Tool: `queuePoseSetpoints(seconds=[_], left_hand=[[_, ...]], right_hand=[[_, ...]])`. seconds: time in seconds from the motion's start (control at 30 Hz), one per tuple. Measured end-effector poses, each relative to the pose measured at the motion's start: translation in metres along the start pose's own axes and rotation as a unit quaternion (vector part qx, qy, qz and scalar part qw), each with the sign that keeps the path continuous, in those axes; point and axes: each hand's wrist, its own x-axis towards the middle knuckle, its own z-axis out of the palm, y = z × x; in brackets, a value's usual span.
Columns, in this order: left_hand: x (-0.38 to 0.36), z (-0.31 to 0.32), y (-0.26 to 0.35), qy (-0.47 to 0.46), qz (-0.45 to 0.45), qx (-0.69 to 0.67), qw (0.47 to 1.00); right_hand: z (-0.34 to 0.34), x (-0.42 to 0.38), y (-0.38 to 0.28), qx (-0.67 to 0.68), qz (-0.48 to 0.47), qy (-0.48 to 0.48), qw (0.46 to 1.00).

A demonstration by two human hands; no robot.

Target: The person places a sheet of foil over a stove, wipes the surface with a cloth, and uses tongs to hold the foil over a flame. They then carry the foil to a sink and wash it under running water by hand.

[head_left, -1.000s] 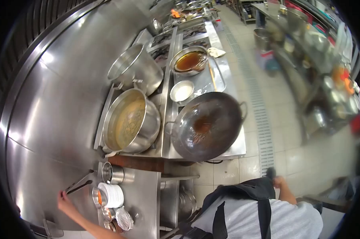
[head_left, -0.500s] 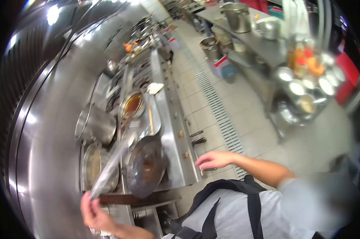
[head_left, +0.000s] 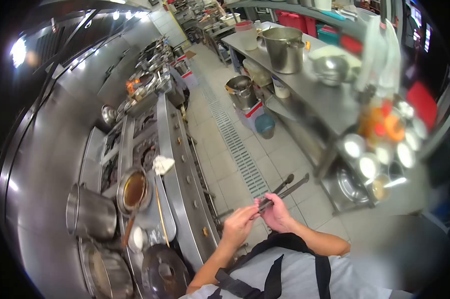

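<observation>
- A pair of long dark tongs was held in front of the chest, above the tiled floor, its two slim arms running up toward 2 o'clock from the hands.
- The left hand was closed in a pinch on the near end of the tongs, fingers curled and the thumb side turned upward.
- The right hand was wrapped about the same end just to the right, touching the left hand; the fingers were pressed round the metal.
- The tongs appeared thin, straight and matt dark, the tips parted slightly at the far end.
- At 9 o'clock of the hands ran a long stainless steel surface, smooth and shiny, with round knobs along its front edge.
- On it stood a round bowl of brown liquid, a tall steel pot and a dark round wok at 7 o'clock.
- A crumpled pale cloth lay beside the bowl.
- At 1 o'clock a second steel surface carried a large cylindrical pot.
- Half a second before, the left hand had gripped the tongs low beside the wok while the right hand hovered open and apart; now both hands were together on the tongs.
</observation>
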Motion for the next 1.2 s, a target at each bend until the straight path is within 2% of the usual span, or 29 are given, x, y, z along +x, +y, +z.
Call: queuePoseSetpoints(seconds=[0.07,0.13,0.27,0.33,0.43,0.47,0.53,0.63,0.67,0.77,0.83,0.9,0.93,0.97,1.07,1.17,1.2], left_hand=[[0.038,0.003,-0.039,-0.017,0.018,-0.019,1.000],[0.073,0.010,-0.072,-0.034,0.050,-0.023,0.998],[0.128,0.002,-0.134,-0.042,0.021,-0.042,0.998],[0.158,-0.008,-0.167,-0.131,0.032,-0.085,0.987],[0.192,-0.014,-0.237,-0.181,-0.004,-0.125,0.976],[0.210,-0.017,-0.257,-0.179,-0.004,-0.122,0.976],[0.245,-0.025,-0.293,-0.135,-0.076,-0.110,0.982],[0.309,-0.035,-0.364,-0.132,-0.057,-0.049,0.988],[0.328,-0.039,-0.386,-0.144,-0.098,-0.057,0.983],[0.391,-0.057,-0.443,-0.103,-0.069,0.024,0.992],[0.421,-0.066,-0.481,-0.096,-0.082,0.049,0.991],[0.443,-0.062,-0.520,-0.027,-0.096,0.042,0.994],[0.458,-0.064,-0.541,-0.029,-0.079,0.039,0.996],[0.475,-0.068,-0.562,-0.020,-0.083,0.038,0.996],[0.530,-0.086,-0.621,-0.046,-0.121,-0.055,0.990],[0.588,-0.101,-0.696,-0.090,-0.105,-0.014,0.990],[0.610,-0.102,-0.722,-0.109,-0.095,-0.021,0.989]], right_hand=[[-0.004,0.058,-0.022,-0.003,0.019,0.037,0.999],[0.019,0.095,-0.045,-0.001,0.011,0.073,0.997],[0.041,0.184,-0.068,0.039,0.033,0.125,0.991],[0.040,0.233,-0.071,0.022,0.068,0.118,0.990],[0.059,0.307,-0.073,0.006,0.115,0.126,0.985],[0.065,0.335,-0.072,-0.030,0.115,0.123,0.985],[0.081,0.395,-0.075,-0.063,0.138,0.130,0.980],[0.117,0.491,-0.088,-0.095,0.140,0.111,0.979],[0.141,0.519,-0.093,-0.102,0.133,0.111,0.980],[0.205,0.608,-0.101,-0.178,0.146,0.055,0.972],[0.240,0.658,-0.107,-0.227,0.143,0.035,0.963],[0.272,0.703,-0.112,-0.236,0.118,-0.015,0.965],[0.291,0.725,-0.111,-0.242,0.078,0.020,0.967],[0.303,0.751,-0.117,-0.252,0.081,0.019,0.964],[0.335,0.830,-0.126,-0.185,0.166,-0.012,0.969],[0.340,0.924,-0.124,-0.137,0.208,0.012,0.968],[0.351,0.950,-0.130,-0.165,0.195,0.023,0.967]])
